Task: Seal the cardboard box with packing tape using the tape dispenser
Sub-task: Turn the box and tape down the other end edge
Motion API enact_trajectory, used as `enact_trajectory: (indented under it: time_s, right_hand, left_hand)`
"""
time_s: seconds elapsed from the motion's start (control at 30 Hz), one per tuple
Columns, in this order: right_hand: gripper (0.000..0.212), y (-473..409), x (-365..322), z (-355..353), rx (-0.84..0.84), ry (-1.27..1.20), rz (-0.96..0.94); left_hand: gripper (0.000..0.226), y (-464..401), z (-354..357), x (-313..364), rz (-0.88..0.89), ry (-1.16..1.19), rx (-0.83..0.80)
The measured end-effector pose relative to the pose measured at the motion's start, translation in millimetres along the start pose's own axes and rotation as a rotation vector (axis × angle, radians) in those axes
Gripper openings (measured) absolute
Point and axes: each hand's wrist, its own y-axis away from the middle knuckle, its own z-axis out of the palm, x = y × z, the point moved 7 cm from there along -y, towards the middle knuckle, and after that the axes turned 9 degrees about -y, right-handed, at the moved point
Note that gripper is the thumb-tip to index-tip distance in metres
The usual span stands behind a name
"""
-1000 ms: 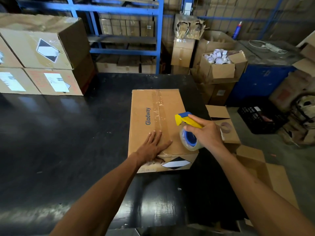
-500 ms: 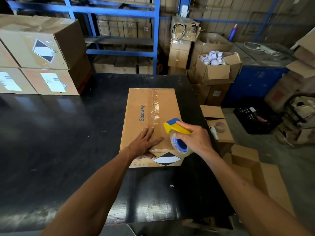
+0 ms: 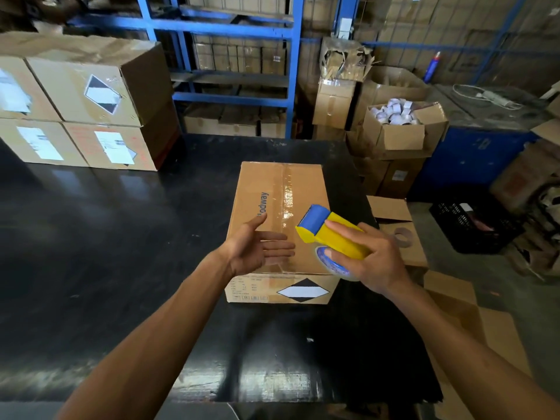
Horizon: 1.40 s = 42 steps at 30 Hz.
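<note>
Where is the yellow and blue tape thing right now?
The tape dispenser is in the right hand, held over the near right corner of the cardboard box on the black table.

left hand (image 3: 257, 251) open, palm turned inward, fingers extended. right hand (image 3: 371, 259) curled in a closed grip, thumb underneath. Both forearms reach forward.

Two bare forearms, no sleeves in view, left hand (image 3: 257, 253) ungloved, right hand (image 3: 368, 262) ungloved, no rings, watch or bands on wrists or fingers (image 3: 277, 245)
</note>
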Motion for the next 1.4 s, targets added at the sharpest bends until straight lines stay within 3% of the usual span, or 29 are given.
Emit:
enact_trajectory:
  time_s: [0.1, 0.2, 0.4, 0.5, 0.87, 1.03, 1.4]
  right_hand:
    - [0.056, 1, -2, 20, -0.139, 0.132, -0.095]
    - [0.057, 6, 11, 41, -0.258, 0.166, -0.095]
    - [0.058, -2, 2, 53, -0.221, 0.07, -0.166]
    - [0.057, -9, -4, 55, -0.197, 0.021, -0.158]
    - [0.059, -16, 7, 77, -0.459, 0.304, -0.067]
    - [0.059, -5, 22, 95, -0.597, 0.481, -0.096]
    - [0.051, -6, 9, 112, -0.627, 0.604, -0.11]
  left_hand:
    - [0.075, 10, 4, 9, 0.026, -0.004, -0.063]
    - [0.069, 16, -1, 7, 0.008, -0.108, -0.005]
    - [0.015, 19, -12, -1, 0.025, -0.055, 0.06]
    - [0.005, 15, -16, 3, 0.033, -0.036, 0.106]
    - [0.004, 34, -109, -11, 0.249, -0.154, 0.703]
    - [0.005, 52, -124, -47, 0.457, -0.463, 0.964]
    - [0.008, 44, -118, -77, 0.603, -0.294, 1.126]
